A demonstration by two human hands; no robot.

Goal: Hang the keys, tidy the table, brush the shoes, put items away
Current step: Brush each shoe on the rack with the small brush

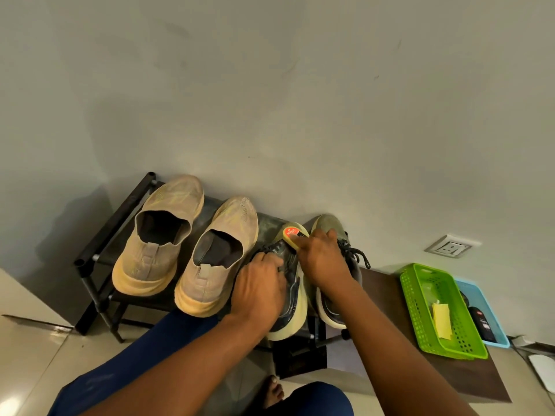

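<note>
A dark lace-up sneaker with a pale sole lies tipped on its side on the black shoe rack. My left hand grips its upper near the opening. My right hand holds a yellow shoe brush with a red label against the toe end of that sneaker. Its partner, a grey-green sneaker, stands just right of it, partly hidden behind my right hand and forearm.
Two beige slip-on shoes fill the rack's left half. On a dark floor mat to the right stand a green basket holding yellow cloth and a blue basket with a dark bottle. The wall with a socket is close behind.
</note>
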